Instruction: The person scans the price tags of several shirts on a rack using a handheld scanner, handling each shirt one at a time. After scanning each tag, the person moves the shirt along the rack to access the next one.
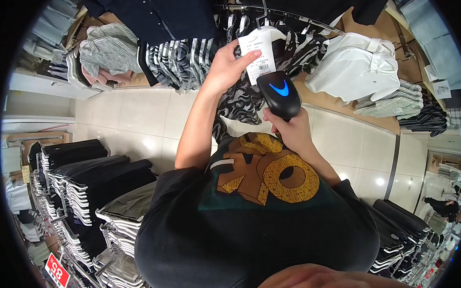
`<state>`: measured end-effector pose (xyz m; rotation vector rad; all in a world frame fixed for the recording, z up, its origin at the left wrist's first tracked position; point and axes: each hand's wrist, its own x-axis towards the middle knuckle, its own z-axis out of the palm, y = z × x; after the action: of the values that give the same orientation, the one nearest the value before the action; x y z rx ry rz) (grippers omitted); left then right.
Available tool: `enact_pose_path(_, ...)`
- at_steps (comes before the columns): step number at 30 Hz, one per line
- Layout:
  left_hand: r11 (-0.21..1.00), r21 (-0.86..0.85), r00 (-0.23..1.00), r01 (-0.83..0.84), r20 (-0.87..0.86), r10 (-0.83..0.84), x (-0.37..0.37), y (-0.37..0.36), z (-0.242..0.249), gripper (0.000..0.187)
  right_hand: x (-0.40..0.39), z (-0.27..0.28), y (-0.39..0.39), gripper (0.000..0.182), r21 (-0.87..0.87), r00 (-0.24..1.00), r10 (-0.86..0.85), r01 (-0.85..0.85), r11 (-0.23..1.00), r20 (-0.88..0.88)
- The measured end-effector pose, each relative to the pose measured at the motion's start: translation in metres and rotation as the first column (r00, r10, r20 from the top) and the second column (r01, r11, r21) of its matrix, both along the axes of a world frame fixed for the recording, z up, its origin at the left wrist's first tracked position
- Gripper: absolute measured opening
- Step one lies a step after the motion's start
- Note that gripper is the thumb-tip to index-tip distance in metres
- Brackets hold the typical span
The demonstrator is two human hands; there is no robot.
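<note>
Between the thumb and fingers of my left hand (227,67) is a white paper price tag (258,54) with printed lines and a barcode. My right hand (295,130) is wrapped round the handle of a black barcode scanner (280,95) that has a blue light mark on top. The scanner's head is close to the lower end of the tag, by the barcode. Behind the tag, a black-and-white patterned garment (243,104) hangs from a white hanger (271,32) on the rail. Fingers of the right hand are partly hidden under the scanner.
Patterned shirts (179,62) hang along the rail ahead. A white blouse (354,66) lies to the right, a striped shirt (108,49) to the left. Dark trousers (107,181) on hangers fill racks at lower left, near a red sign (57,272). Tiled floor (138,122) runs between.
</note>
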<state>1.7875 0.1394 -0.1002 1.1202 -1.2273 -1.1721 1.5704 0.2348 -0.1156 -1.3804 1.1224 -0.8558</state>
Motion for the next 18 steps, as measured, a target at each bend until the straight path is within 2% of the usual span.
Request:
enact_pose_path(3,1.000,-0.016,1.000,-0.008,0.010,0.009,-0.001,0.000,0.000,0.053,-0.001,0.004,0.002,0.019,0.001,1.000,0.014,-0.014,1.000,-0.006)
enact_pose_path(12,1.000,-0.022,0.996,-0.017,0.087,0.019,-0.004,-0.001,0.006,0.049,-0.006,0.002,-0.004,0.018,-0.020,0.999,0.002,-0.002,1.000,0.042)
enact_pose_path(15,1.000,-0.011,0.998,-0.020,0.060,0.021,-0.002,-0.004,0.002,0.056,-0.018,0.013,-0.015,0.016,-0.017,0.997,-0.059,0.060,0.998,0.059)
enact_pose_path(17,0.999,-0.008,0.946,-0.036,0.323,0.037,0.006,-0.004,0.005,0.067,-0.033,0.016,-0.032,0.014,-0.121,0.963,-0.165,0.194,0.973,0.213)
enact_pose_path(18,0.998,-0.051,0.884,-0.043,0.462,0.061,0.014,-0.006,0.001,0.073,-0.051,0.022,-0.042,0.029,-0.100,0.976,-0.202,0.209,0.973,0.079)
